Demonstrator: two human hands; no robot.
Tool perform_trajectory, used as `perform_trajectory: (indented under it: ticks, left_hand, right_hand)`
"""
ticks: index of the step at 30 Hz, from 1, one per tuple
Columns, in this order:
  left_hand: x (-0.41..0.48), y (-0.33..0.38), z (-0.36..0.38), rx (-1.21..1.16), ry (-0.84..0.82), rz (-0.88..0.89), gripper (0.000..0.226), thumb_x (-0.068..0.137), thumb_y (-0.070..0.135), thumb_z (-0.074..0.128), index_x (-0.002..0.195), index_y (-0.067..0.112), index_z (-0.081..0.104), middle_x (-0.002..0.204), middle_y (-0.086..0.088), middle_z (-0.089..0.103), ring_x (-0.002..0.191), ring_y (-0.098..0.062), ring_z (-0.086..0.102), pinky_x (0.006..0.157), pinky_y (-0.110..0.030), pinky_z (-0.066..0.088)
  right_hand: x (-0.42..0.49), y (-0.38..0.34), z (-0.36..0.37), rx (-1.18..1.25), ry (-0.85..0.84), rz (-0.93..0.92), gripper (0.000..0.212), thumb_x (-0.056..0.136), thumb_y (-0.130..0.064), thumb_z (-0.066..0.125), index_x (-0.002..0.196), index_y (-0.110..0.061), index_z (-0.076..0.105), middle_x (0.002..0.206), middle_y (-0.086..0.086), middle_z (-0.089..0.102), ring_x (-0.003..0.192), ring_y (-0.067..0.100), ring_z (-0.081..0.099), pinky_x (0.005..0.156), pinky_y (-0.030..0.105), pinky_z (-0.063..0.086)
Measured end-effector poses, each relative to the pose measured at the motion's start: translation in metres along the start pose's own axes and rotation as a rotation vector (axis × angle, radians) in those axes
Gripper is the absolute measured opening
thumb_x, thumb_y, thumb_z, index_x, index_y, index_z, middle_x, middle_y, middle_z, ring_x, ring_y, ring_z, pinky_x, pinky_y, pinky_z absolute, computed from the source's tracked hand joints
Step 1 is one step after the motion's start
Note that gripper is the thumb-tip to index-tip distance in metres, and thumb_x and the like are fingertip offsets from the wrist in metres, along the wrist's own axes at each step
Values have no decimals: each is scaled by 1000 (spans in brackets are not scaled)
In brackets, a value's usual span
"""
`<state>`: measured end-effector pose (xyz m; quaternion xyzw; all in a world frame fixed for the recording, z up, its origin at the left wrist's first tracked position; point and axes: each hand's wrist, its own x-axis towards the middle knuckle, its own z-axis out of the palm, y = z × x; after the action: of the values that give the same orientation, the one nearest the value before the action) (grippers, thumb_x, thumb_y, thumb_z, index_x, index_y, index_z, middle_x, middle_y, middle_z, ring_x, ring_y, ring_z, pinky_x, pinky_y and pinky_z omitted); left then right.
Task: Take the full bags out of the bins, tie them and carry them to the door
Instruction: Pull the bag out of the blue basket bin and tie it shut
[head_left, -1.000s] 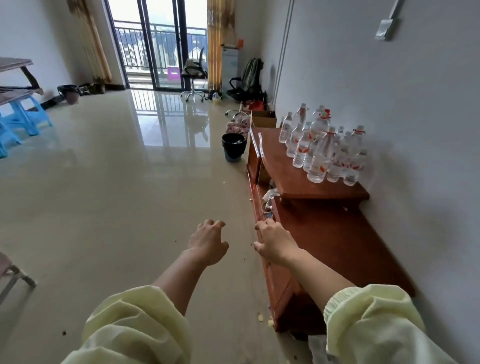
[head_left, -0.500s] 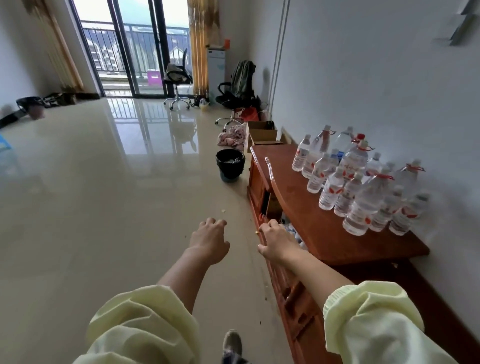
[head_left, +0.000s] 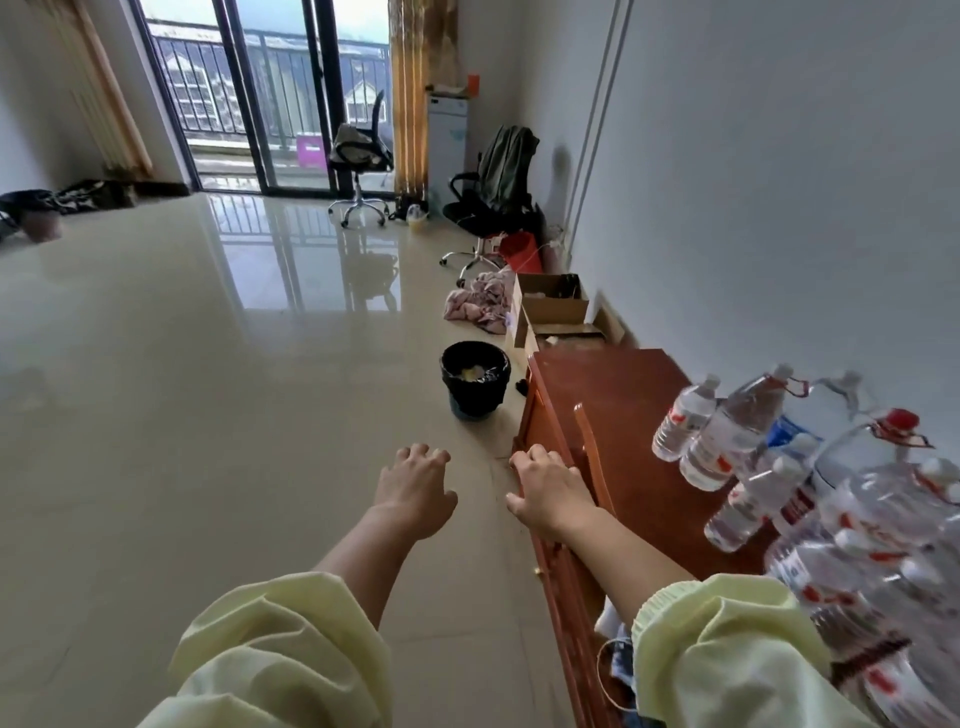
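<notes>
I'm looking into a sparsely furnished apartment living room, a home I'd say: glossy tiled floor (head_left: 208, 389), sliding glass balcony doors (head_left: 270, 104) at eleven o'clock, a swivel chair (head_left: 361, 150) at twelve, and a low wooden cabinet (head_left: 613, 395) at two o'clock crowded with water bottles (head_left: 727, 436).

No text can be read anywhere in the frame. The water bottles (head_left: 727, 441) on the bench (head_left: 613, 395) at the right carry red and white labels, too blurred to make out. A purple sign (head_left: 310, 151) at the upper middle is too small to read.
</notes>
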<state>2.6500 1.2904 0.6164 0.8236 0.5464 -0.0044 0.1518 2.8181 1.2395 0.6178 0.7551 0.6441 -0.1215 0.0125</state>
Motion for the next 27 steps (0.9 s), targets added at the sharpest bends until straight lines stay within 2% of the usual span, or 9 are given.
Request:
perform_trajectory:
  ticks: [5,11,20,27]
  left_hand:
    - [132,-43,-23,22,-9,36,53,89,31,52,139,18,41,142,-8,40,133,-28,34,103,-39,39]
    - [301,-103,-58,53,-50,111,52,89,32,51,138,19,42,141,-8,41,131,-28,36,102,-39,39]
    - [519,-144,-99,23,-96,197,50,89,33,52,136,18,44,140,-6,43,132,-27,34,103,-39,37]
    - [689,-157,-99,10,-137,258,54,88,28,52,140,18,40,150,-10,27,137,-30,25,105,-41,35]
  right_hand:
    - [134,-6,-13,-32,1,18,49,93,-37,50,136,-15,40,138,7,42,128,26,40,102,44,38]
    - [302,-23,-29,6,-51,126,49,93,-37,50,136,-16,40,139,8,41,129,27,38,102,45,38]
    - [520,-38,-62,44,-72,213,49,92,-37,50,135,-15,40,140,9,41,131,29,38,102,47,38]
    - [673,-5,-58,82,-93,301,53,93,-39,50,138,-15,38,139,9,40,132,29,38,102,46,39]
